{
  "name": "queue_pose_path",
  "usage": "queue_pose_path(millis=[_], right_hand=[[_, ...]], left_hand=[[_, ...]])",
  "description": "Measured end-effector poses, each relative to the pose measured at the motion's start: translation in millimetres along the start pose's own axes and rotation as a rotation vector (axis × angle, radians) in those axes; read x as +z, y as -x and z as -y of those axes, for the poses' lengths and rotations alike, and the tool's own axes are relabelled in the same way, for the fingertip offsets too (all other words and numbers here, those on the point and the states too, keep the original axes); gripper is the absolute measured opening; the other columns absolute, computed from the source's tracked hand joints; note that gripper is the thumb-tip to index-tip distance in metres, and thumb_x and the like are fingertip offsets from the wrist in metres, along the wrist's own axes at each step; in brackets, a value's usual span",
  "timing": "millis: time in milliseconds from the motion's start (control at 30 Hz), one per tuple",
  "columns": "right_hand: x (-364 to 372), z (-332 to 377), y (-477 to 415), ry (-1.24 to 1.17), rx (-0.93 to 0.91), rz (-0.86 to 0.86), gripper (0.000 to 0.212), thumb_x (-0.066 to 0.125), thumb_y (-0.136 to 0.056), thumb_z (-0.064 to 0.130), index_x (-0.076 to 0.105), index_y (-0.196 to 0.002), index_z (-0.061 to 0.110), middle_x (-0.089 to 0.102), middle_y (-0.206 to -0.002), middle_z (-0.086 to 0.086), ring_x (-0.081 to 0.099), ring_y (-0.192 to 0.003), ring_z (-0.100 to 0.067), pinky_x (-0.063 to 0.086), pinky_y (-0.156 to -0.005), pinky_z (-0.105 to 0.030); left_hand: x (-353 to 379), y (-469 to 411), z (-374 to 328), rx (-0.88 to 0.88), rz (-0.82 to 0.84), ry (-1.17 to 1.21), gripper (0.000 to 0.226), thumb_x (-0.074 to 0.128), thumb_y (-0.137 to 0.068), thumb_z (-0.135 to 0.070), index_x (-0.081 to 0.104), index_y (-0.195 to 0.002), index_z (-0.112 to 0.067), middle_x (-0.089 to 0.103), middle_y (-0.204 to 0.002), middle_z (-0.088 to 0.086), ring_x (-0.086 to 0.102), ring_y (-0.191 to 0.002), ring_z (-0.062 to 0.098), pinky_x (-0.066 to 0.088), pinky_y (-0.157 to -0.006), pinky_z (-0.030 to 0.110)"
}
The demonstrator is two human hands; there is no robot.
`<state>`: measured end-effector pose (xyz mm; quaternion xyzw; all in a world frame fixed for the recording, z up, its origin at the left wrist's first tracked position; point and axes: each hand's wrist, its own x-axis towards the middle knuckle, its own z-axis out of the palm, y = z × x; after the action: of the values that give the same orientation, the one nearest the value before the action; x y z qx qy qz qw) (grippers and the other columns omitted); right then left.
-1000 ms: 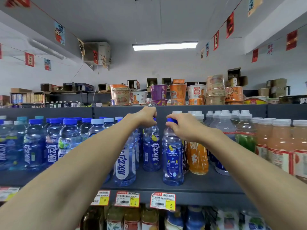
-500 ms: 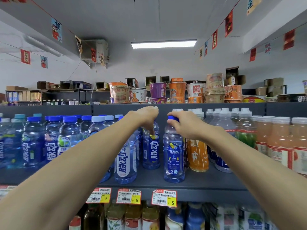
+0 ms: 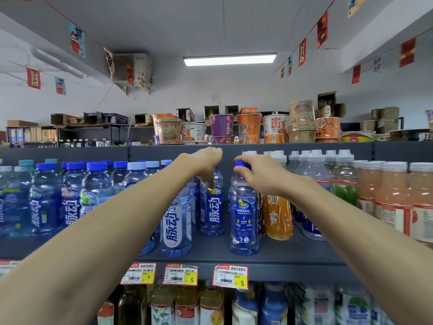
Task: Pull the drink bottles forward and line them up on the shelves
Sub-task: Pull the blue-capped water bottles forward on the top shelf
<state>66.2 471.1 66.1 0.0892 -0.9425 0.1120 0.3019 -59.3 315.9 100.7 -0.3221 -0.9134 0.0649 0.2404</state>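
Two clear blue-labelled drink bottles stand mid-shelf. My right hand grips the blue cap and neck of the front bottle, which stands near the shelf's front edge. My left hand curls over the top of the bottle behind it, fingers down around its neck; its cap is hidden. That bottle stands further back on the shelf. Another blue-labelled bottle stands forward, just left, partly behind my left forearm.
Rows of blue-capped bottles fill the shelf's left. An orange bottle, white-capped bottles and pale orange juice bottles stand right. Noodle cups sit on the top board. Price tags hang below; more bottles on the lower shelf.
Both hands stay on the same two bottles. The left hand's fingers have reached further down over the rear bottle's neck. The view has shifted slightly.
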Motion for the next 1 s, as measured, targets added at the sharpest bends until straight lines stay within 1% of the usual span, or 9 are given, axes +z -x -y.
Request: queue_pose_path(millis=[167, 300, 400, 533, 667, 767, 833, 900, 1000], right_hand=[[0, -3, -1, -0.025, -0.001, -0.009, 0.044, 0.05, -0.103, 0.041, 0.052, -0.142, 0.022, 0.064, -0.128, -0.006, 0.059, -0.112, -0.025, 0.048, -0.099, -0.043], [-3, -12, -1, -0.143, 0.012, 0.037, 0.053, 0.065, -0.09, 0.052, 0.056, -0.137, 0.03, 0.064, -0.112, 0.005, 0.062, -0.101, -0.017, 0.051, -0.096, -0.038], [-3, -11, -6, -0.165, 0.002, 0.012, 0.05, 0.07, -0.083, 0.058, 0.063, -0.126, 0.033, 0.065, -0.102, 0.012, 0.064, -0.094, -0.01, 0.052, -0.092, -0.035], [7, 13, -19, -0.04, -0.012, -0.024, 0.057, 0.066, -0.078, 0.072, 0.066, -0.114, 0.029, 0.066, -0.087, 0.013, 0.061, -0.078, -0.006, 0.05, -0.076, -0.031], [22, 45, -28, 0.296, -0.003, -0.078, 0.077, 0.048, -0.078, 0.085, 0.058, -0.11, 0.016, 0.063, -0.096, 0.0, 0.06, -0.088, -0.021, 0.043, -0.066, -0.035], [18, 55, -29, 0.433, -0.009, 0.046, 0.084, 0.04, -0.082, 0.085, 0.052, -0.12, 0.012, 0.06, -0.11, -0.006, 0.059, -0.097, -0.026, 0.046, -0.071, -0.038], [8, 52, -31, 0.334, 0.028, 0.236, 0.085, 0.058, -0.08, 0.075, 0.041, -0.136, 0.014, 0.057, -0.114, -0.006, 0.058, -0.097, -0.024, 0.05, -0.078, -0.04], [1, 48, -32, 0.241, 0.072, 0.39, 0.098, 0.074, -0.077, 0.061, 0.023, -0.149, 0.018, 0.056, -0.117, -0.005, 0.059, -0.098, -0.024, 0.052, -0.084, -0.04], [7, 42, -33, 0.238, 0.033, 0.362, 0.103, 0.078, -0.073, 0.062, 0.022, -0.148, 0.019, 0.059, -0.118, -0.004, 0.059, -0.097, -0.022, 0.053, -0.085, -0.04]], left_hand=[[-6, 6, -3, -0.003, 0.035, -0.025, 0.064, 0.089, -0.069, -0.037, 0.042, -0.108, -0.016, 0.052, -0.108, 0.003, 0.055, -0.095, 0.022, 0.053, -0.084, 0.039], [-34, 30, 6, 0.115, -0.218, 0.078, 0.046, 0.066, -0.09, -0.031, 0.051, -0.128, -0.012, 0.056, -0.129, 0.006, 0.054, -0.111, 0.019, 0.048, -0.094, 0.034], [-47, 61, 23, 0.147, -0.331, 0.159, 0.029, 0.061, -0.093, -0.031, 0.061, -0.118, -0.018, 0.06, -0.121, 0.001, 0.052, -0.103, 0.01, 0.042, -0.09, 0.027], [-35, 91, 45, 0.074, -0.298, 0.201, 0.02, 0.06, -0.094, -0.037, 0.065, -0.108, -0.023, 0.06, -0.114, -0.004, 0.054, -0.107, 0.013, 0.045, -0.099, 0.037], [-8, 103, 55, 0.025, -0.318, 0.307, 0.026, 0.058, -0.096, -0.041, 0.065, -0.111, -0.022, 0.062, -0.112, -0.005, 0.055, -0.104, 0.012, 0.043, -0.092, 0.029], [9, 108, 56, 0.016, -0.321, 0.362, 0.031, 0.059, -0.096, -0.042, 0.062, -0.118, -0.02, 0.06, -0.115, -0.005, 0.051, -0.1, 0.01, 0.036, -0.086, 0.024], [17, 109, 56, 0.022, -0.346, 0.395, 0.032, 0.059, -0.096, -0.04, 0.059, -0.12, -0.019, 0.059, -0.116, -0.004, 0.05, -0.099, 0.01, 0.035, -0.085, 0.023], [20, 109, 56, 0.026, -0.37, 0.414, 0.033, 0.058, -0.095, -0.038, 0.059, -0.121, -0.017, 0.06, -0.117, -0.003, 0.051, -0.1, 0.01, 0.035, -0.085, 0.022], [22, 107, 55, 0.041, -0.393, 0.414, 0.032, 0.058, -0.095, -0.036, 0.059, -0.12, -0.016, 0.061, -0.116, -0.002, 0.052, -0.1, 0.011, 0.035, -0.085, 0.023]])
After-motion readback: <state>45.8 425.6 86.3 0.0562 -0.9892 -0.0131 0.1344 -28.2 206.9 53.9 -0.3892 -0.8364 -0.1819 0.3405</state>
